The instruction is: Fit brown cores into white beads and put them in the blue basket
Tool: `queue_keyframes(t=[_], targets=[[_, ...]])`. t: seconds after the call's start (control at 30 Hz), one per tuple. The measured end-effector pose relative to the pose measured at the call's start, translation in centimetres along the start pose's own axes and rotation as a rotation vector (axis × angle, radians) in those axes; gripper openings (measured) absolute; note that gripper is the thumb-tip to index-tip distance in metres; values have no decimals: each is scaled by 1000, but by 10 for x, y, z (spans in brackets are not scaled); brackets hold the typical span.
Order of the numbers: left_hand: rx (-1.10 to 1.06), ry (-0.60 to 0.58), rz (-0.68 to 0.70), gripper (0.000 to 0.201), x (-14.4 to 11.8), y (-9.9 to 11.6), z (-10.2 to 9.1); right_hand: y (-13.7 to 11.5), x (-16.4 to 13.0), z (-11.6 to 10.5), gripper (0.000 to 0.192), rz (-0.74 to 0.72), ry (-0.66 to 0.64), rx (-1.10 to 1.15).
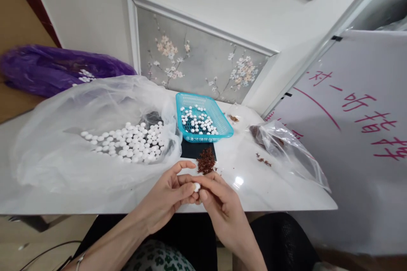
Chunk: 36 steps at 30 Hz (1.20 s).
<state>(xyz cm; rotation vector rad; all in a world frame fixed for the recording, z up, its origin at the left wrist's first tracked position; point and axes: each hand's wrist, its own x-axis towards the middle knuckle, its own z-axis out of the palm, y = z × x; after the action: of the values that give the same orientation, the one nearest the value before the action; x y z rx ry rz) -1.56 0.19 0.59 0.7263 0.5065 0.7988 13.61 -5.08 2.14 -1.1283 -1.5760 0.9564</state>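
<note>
My left hand (165, 197) and my right hand (219, 201) meet over the near edge of the white table (280, 190). Together they pinch one small white round piece (197, 186) between their fingertips. Just beyond the fingers lies a small heap of reddish-brown bits (206, 161) on a dark mat (193, 150). Many more white round pieces (130, 142) lie spread on a clear plastic bag (63, 148) to the left. A turquoise basket (219, 114) behind the heap holds several white pieces.
A clear bag with brown bits (286, 144) lies at the right of the table. A purple bag (47, 70) sits at the far left. A floral panel (197, 59) leans on the wall behind. A white board with red writing (356, 114) stands at right.
</note>
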Motion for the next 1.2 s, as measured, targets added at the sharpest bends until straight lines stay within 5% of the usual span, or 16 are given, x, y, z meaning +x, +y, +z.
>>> queue_keyframes(t=[1.2], targets=[[170,-60,32,30,0,-2,4,3,-1,-6,20,-4,33,-24]])
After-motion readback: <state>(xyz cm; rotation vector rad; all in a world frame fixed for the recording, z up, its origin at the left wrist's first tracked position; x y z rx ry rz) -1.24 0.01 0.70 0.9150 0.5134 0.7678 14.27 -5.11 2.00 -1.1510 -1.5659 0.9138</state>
